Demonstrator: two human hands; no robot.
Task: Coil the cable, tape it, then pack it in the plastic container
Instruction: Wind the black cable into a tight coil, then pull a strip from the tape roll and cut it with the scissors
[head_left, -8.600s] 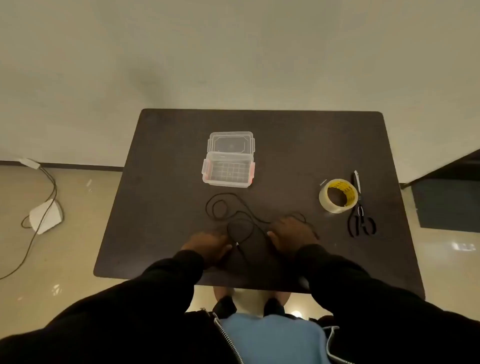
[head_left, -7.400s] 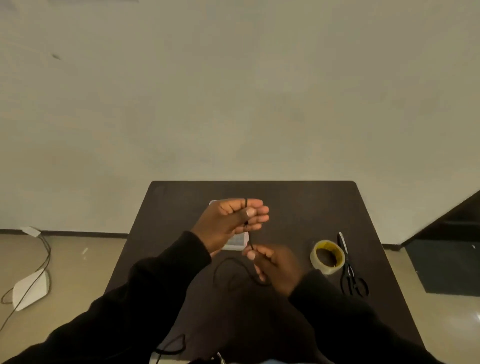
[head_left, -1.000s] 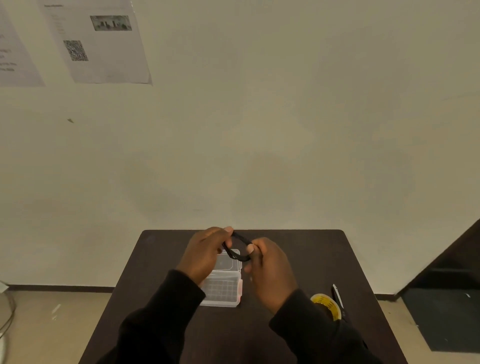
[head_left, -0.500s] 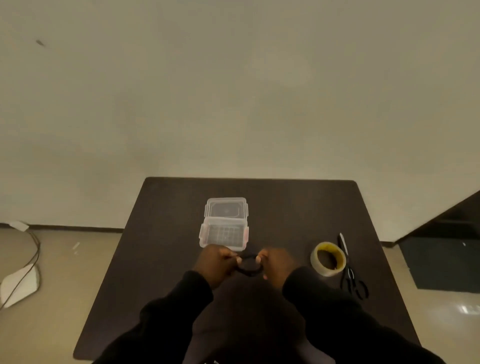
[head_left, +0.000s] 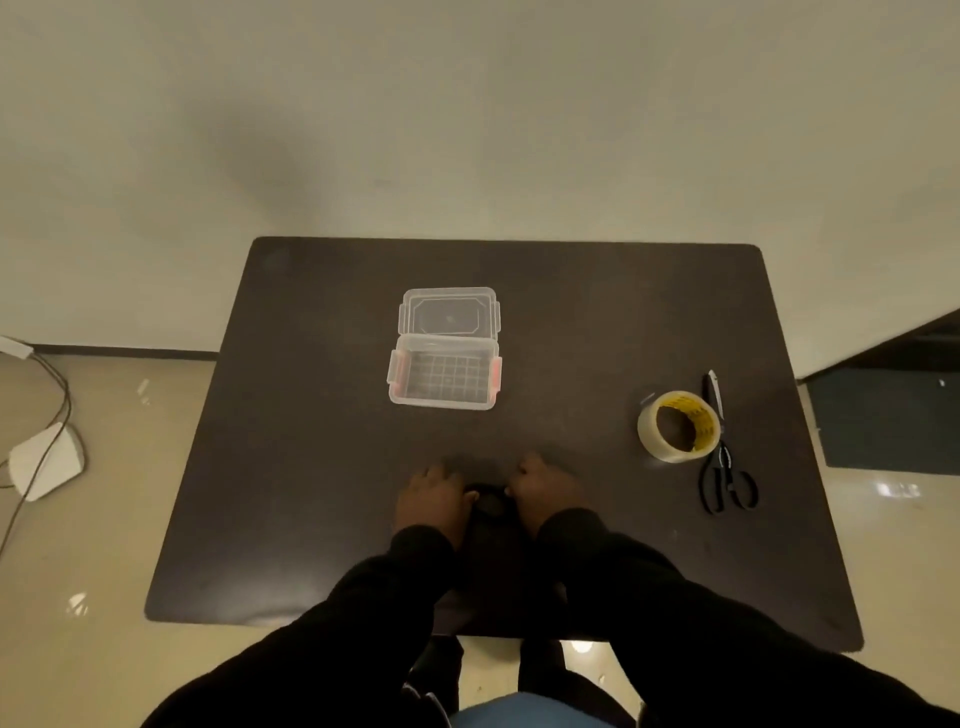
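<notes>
The black cable (head_left: 488, 500) is wound into a small coil low over the dark table, near its front edge. My left hand (head_left: 428, 499) grips the coil's left side and my right hand (head_left: 545, 496) grips its right side; most of the coil is hidden by my fingers. The clear plastic container (head_left: 444, 402) with orange clips stands open beyond my hands, its lid (head_left: 449, 314) folded back flat. A roll of clear tape (head_left: 678, 426) with a yellow core lies to the right.
Black scissors (head_left: 724, 467) lie just right of the tape roll. The dark table (head_left: 311, 441) stands against a pale wall. On the floor at left lie a white device (head_left: 44, 460) and its cord.
My hands have come down from in front of the wall to just above the table, still holding the coiled cable. The view has tilted downward with them.
</notes>
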